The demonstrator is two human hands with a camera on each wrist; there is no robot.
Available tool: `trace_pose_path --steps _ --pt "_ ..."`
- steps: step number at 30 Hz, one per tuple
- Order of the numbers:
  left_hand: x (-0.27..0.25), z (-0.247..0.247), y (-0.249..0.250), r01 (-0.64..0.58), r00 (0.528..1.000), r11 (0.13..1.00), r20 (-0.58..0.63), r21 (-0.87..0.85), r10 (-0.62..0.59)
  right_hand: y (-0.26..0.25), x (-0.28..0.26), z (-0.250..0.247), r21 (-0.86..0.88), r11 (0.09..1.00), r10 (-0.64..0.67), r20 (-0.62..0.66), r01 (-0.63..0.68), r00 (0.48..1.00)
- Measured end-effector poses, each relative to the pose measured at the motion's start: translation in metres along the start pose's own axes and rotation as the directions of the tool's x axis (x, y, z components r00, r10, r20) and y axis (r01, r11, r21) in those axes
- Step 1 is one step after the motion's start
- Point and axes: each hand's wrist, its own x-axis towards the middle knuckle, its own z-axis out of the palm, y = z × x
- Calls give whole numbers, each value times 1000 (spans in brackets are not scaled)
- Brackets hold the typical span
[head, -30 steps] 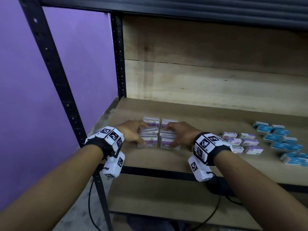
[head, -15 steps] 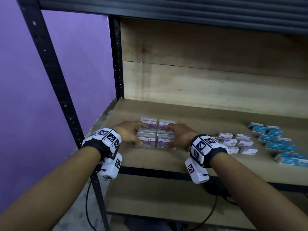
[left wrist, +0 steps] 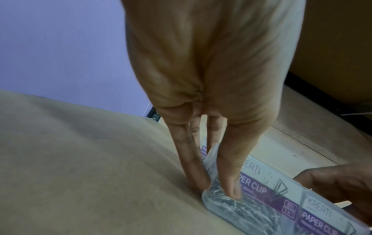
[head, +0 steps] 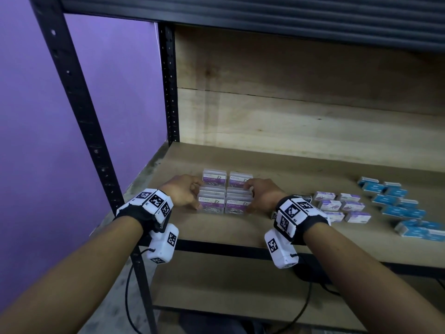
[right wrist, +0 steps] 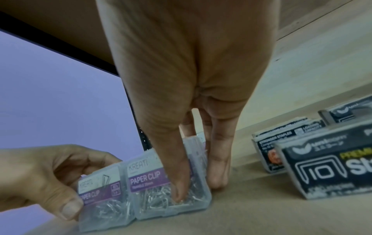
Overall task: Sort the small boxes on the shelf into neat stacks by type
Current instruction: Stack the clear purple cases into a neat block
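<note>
Clear plastic paper clip boxes with purple labels stand on the wooden shelf [head: 277, 165] in two side-by-side columns. The back pair [head: 227, 177] stands free. My left hand [head: 195, 195] grips the front left stack [head: 211, 204]; in the left wrist view the hand [left wrist: 216, 189] has its thumb on the label face and fingers along the side. My right hand [head: 250, 197] holds the front right stack [head: 238, 205]; in the right wrist view that hand [right wrist: 198, 190] pinches the box [right wrist: 153, 179] the same way. The two front stacks touch.
Right of my right wrist lie several small white-and-purple boxes [head: 342, 204], and further right several blue boxes [head: 395, 203]. Black staple boxes [right wrist: 332, 167] stand close beside my right hand. A black upright post [head: 79, 112] and a purple wall bound the left side.
Both hands stay on the front paper clip stacks with almost no shift. The head camera has dipped slightly.
</note>
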Motion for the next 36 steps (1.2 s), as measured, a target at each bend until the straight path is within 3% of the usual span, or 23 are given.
trace_pose_path --steps 19,29,36 --pt "-6 2 7 -1 1000 1000 -17 11 1 -3 2 -2 -76 997 -28 21 30 999" --pt "3 -28 16 -38 992 996 127 76 28 -4 1 -34 -1 999 -40 77 40 996" --pt "25 -45 25 -73 997 997 17 -12 73 2 17 -48 83 996 -17 -91 24 996"
